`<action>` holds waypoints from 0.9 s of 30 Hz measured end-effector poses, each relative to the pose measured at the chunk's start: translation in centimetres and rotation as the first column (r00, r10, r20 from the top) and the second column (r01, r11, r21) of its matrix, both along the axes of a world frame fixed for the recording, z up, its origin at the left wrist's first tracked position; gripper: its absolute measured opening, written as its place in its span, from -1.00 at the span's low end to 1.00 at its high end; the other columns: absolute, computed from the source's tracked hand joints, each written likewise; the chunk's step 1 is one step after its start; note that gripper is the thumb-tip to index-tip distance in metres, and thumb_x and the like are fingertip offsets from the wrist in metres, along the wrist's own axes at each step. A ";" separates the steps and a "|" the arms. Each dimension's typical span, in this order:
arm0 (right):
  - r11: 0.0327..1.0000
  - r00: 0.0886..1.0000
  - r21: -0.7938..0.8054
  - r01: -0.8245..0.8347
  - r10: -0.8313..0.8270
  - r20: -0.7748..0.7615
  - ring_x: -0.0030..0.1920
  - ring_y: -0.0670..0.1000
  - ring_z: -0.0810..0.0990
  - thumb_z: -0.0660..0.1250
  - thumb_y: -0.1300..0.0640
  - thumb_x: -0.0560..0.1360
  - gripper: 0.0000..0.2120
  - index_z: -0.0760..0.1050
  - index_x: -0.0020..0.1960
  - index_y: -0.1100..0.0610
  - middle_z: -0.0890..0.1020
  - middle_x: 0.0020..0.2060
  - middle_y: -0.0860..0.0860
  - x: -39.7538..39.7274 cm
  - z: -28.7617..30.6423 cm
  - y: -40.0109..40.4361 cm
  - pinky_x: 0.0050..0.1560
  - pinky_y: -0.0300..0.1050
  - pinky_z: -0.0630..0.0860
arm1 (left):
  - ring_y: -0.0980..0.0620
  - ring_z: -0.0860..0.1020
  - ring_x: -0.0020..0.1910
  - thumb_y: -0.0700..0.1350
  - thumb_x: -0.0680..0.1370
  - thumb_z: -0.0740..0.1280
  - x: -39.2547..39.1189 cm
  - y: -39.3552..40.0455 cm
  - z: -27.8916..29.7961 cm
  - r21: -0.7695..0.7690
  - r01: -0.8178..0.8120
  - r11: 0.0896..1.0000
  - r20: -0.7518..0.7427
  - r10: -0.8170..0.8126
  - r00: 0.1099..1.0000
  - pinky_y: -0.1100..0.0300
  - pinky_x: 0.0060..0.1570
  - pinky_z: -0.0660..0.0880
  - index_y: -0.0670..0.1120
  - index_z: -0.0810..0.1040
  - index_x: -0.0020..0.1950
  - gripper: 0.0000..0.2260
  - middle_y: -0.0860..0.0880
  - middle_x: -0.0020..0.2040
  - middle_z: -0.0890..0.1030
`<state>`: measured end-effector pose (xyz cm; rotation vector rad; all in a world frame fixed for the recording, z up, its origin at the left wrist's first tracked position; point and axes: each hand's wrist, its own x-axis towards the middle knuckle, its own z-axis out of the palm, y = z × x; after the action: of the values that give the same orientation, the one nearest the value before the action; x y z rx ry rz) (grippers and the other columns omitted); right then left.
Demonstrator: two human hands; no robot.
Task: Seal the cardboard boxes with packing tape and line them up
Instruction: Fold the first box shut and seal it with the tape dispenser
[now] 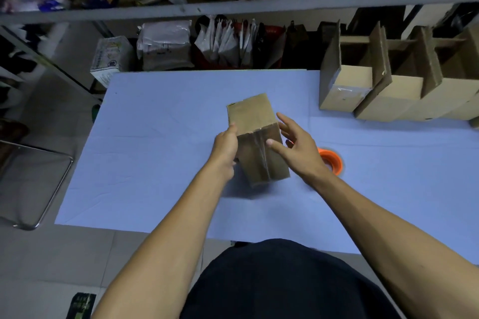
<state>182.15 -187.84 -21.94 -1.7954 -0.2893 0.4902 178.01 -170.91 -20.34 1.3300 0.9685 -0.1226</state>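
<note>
Cardboard box (255, 137) held in left grip (226, 146); right grip (295, 144) spread, thumb touching.

A pale blue table (160, 163) stood on a grey tiled floor (51, 254). A grey shelf rail (233, 9) crossed above cluttered bags, and a chrome chair frame (49, 189) sat alongside in dim light.

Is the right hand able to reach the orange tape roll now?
Probably yes. The tape roll lies on the sheet just beside the right hand, which is open, and nothing stands between them.
</note>
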 end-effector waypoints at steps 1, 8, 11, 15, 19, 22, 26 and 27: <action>1.000 1.000 0.002 0.014 -0.014 0.028 0.24 -0.25 0.52 0.43 0.08 0.53 -0.49 0.41 0.44 -0.10 0.55 0.26 -0.25 0.1 0.2 0.2 0.28 -0.19 0.48 | 0.09 0.67 -0.25 0.25 0.65 0.08 0.2 0.7 0.7 -0.037 0.020 0.999 -0.032 -0.022 0.999 0.20 -0.24 0.53 0.00 0.60 0.02 -0.58 0.05 -0.17 0.73; 0.968 0.991 -0.230 0.101 -0.079 0.104 0.05 -0.17 0.60 0.26 -0.12 0.59 -0.76 0.56 0.23 -0.19 0.65 0.05 -0.22 0.8 -0.6 1.8 -0.01 -0.19 0.47 | 0.15 0.67 0.00 0.29 0.63 0.12 -1.5 -0.1 -1.1 -0.037 0.242 0.970 0.010 -0.242 0.970 0.13 -0.11 0.52 0.12 0.58 0.22 -0.61 0.14 0.06 0.71; 0.960 0.996 -0.271 0.070 -0.083 -0.036 -0.02 -0.12 0.59 0.24 -0.02 0.62 -0.78 0.57 0.21 -0.12 0.65 0.02 -0.15 -0.4 -2.8 1.7 -0.04 -0.19 0.41 | 0.06 0.65 0.08 0.04 0.68 0.20 -2.9 -1.4 -4.1 -0.005 0.228 0.974 0.038 -0.227 0.973 0.16 -0.10 0.55 0.04 0.51 0.29 -0.77 0.02 0.18 0.67; 0.969 0.987 -0.244 0.030 -0.067 -0.147 0.07 -0.09 0.57 0.15 -0.04 0.66 -0.69 0.46 0.36 -0.13 0.61 0.12 -0.14 -1.4 -4.4 0.9 0.13 -0.15 0.43 | 0.03 0.64 0.11 0.04 0.66 0.25 -3.2 -2.3 -6.2 -0.017 0.152 0.988 0.049 -0.151 0.987 0.07 0.10 0.58 0.04 0.49 0.32 -0.75 0.02 0.19 0.65; 0.980 0.969 -0.199 -0.022 -0.029 -0.246 0.29 -0.10 0.50 0.16 -0.12 0.64 -0.57 0.28 0.50 -0.19 0.52 0.30 -0.16 -1.4 -4.7 0.7 0.26 -0.17 0.39 | 0.08 0.66 0.08 0.09 0.64 0.27 -3.5 -2.3 -6.9 0.030 0.114 0.993 0.092 -0.116 0.989 0.08 0.10 0.58 0.11 0.51 0.29 -0.76 0.09 0.16 0.66; 0.989 0.955 -0.137 -0.054 0.011 -0.296 0.41 -0.18 0.38 0.25 -0.16 0.60 -0.41 0.15 0.57 -0.17 0.37 0.45 -0.23 -2.7 -5.3 -0.5 0.40 -0.18 0.32 | 0.11 0.60 0.21 0.10 0.62 0.29 -5.2 -1.9 -7.6 0.034 0.075 0.997 0.136 -0.079 0.988 0.03 0.24 0.53 0.10 0.36 0.49 -0.57 0.11 0.33 0.56; 0.991 0.939 -0.118 -0.063 0.019 -0.343 0.23 -0.45 0.39 0.24 -0.18 0.60 -0.41 0.10 0.56 -0.25 0.37 0.40 -0.33 -4.0 -6.3 -1.2 0.13 -0.56 0.27 | 0.13 0.59 0.22 0.08 0.55 0.35 -7.1 -2.6 -8.3 0.043 0.153 0.987 0.189 -0.159 0.969 0.14 0.19 0.55 0.19 0.33 0.49 -0.49 0.17 0.30 0.58; 0.991 0.937 -0.120 -0.059 0.013 -0.349 0.21 -0.48 0.39 0.22 -0.17 0.61 -0.42 0.10 0.57 -0.25 0.38 0.39 -0.33 -4.1 -6.4 -1.0 0.09 -0.60 0.26 | 0.13 0.59 0.21 0.08 0.53 0.35 -7.1 -2.9 -8.3 0.039 0.153 0.988 0.198 -0.157 0.967 0.15 0.17 0.55 0.21 0.34 0.47 -0.49 0.18 0.28 0.59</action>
<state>178.06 -188.83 -28.35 -1.7912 -0.0442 0.8567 170.88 -173.82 -28.66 1.4106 0.6971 -0.0940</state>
